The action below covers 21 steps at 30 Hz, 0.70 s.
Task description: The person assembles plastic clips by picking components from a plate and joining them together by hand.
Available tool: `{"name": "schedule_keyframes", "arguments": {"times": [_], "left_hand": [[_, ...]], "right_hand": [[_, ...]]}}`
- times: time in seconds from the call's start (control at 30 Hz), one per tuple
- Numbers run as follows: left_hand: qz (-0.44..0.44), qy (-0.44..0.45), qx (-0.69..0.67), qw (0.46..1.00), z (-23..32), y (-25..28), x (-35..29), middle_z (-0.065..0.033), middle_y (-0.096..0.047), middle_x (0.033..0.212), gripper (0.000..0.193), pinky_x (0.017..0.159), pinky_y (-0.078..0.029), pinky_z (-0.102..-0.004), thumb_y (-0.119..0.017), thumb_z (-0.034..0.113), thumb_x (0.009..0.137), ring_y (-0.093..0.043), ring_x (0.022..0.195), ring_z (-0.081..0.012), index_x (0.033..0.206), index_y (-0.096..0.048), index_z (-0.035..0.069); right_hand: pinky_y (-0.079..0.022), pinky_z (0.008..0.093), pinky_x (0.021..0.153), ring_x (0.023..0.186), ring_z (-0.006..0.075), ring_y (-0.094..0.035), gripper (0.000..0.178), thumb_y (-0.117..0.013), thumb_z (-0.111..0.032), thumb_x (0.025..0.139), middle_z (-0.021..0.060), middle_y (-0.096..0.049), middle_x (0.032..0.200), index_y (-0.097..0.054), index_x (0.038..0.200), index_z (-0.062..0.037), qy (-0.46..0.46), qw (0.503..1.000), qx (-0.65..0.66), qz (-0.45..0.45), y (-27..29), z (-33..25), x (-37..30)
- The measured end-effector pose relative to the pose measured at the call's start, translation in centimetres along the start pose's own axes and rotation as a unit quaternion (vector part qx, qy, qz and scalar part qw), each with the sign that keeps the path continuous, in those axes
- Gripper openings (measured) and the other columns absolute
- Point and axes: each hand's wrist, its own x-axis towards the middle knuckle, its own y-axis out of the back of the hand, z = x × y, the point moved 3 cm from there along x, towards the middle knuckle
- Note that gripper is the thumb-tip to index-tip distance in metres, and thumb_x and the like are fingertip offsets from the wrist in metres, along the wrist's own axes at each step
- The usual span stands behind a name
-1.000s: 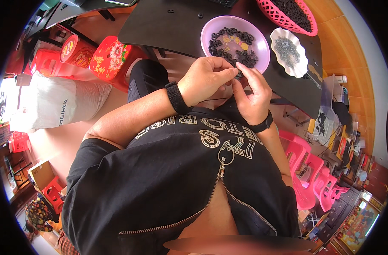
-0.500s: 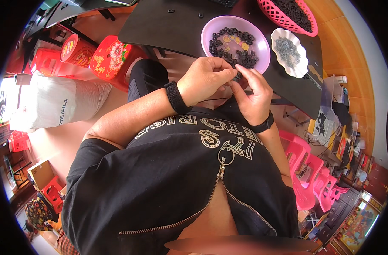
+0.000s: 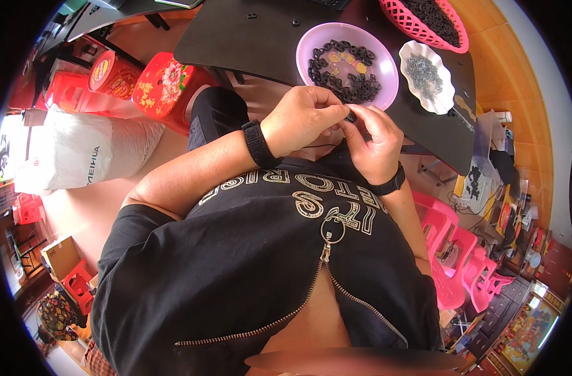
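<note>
Presently: one small black plastic-looking piece (image 3: 351,116), pinched between bare left hand (image 3: 303,120) and bare right hand (image 3: 376,141), fingers (image 3: 333,114) nearly closed, near the round pale-purple plastic basin (image 3: 388,66); best gripped squarely, without crushing.

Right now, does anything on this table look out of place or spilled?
Two small black pieces lie loose on the black table, off the far left side of the purple bowl. They look stray because many dark pieces are gathered inside it. I see no obvious spill.
</note>
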Motion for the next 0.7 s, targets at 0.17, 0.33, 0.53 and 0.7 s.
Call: {"name": "schedule_keyframes", "arguments": {"times": [0.17,0.33,0.53,0.7], "left_hand": [[-0.01,0.007,-0.007,1.0,0.06,-0.08,-0.36,-0.0012,-0.065,0.081,0.023,0.065,-0.049,-0.0193,-0.064,0.02,0.091,-0.057,0.07,-0.0046,0.098,-0.066,-0.002],[-0.02,0.015,-0.022,0.999,-0.04,-0.13,-0.46,-0.0011,-0.065,0.082,0.022,0.065,-0.05,-0.0194,-0.063,0.019,0.091,-0.057,0.07,-0.0045,0.098,-0.066,-0.001],[-0.01,0.025,0.003,1.0,0.13,-0.24,-0.7,-0.0008,-0.065,0.081,0.021,0.066,-0.05,-0.0195,-0.063,0.019,0.091,-0.059,0.071,-0.0051,0.097,-0.066,-0.001],[-0.003,0.018,-0.032,0.999,-0.1,-0.1,-0.55,-0.0006,-0.064,0.081,0.021,0.067,-0.05,-0.0196,-0.063,0.02,0.092,-0.059,0.071,-0.0056,0.097,-0.066,0.0]], "right_hand": [[-0.048,0.031,0.055,0.062,0.0241,-0.06,0.026,-0.073,0.001,0.073,0.0106,-0.06,0.073,-0.064,0.097,-0.0004,0.016,1.0,-0.003,0.008,0.1,-0.2,-0.23],[-0.049,0.0312,0.056,0.062,0.0254,-0.061,0.026,-0.073,0.001,0.073,0.0116,-0.061,0.075,-0.064,0.098,0.0002,0.018,1.0,-0.013,0.001,0.18,-0.2,-0.29],[-0.05,0.0315,0.058,0.066,0.0278,-0.063,0.022,-0.071,0.002,0.075,0.0138,-0.063,0.079,-0.065,0.096,0.0014,0.025,1.0,-0.014,-0.004,0.17,-0.08,-0.47],[-0.05,0.0275,0.056,0.064,0.0199,-0.062,0.029,-0.073,0.001,0.074,0.0103,-0.062,0.077,-0.066,0.102,0.0,-0.023,1.0,0.014,-0.013,0.12,-0.1,-0.14]]}}
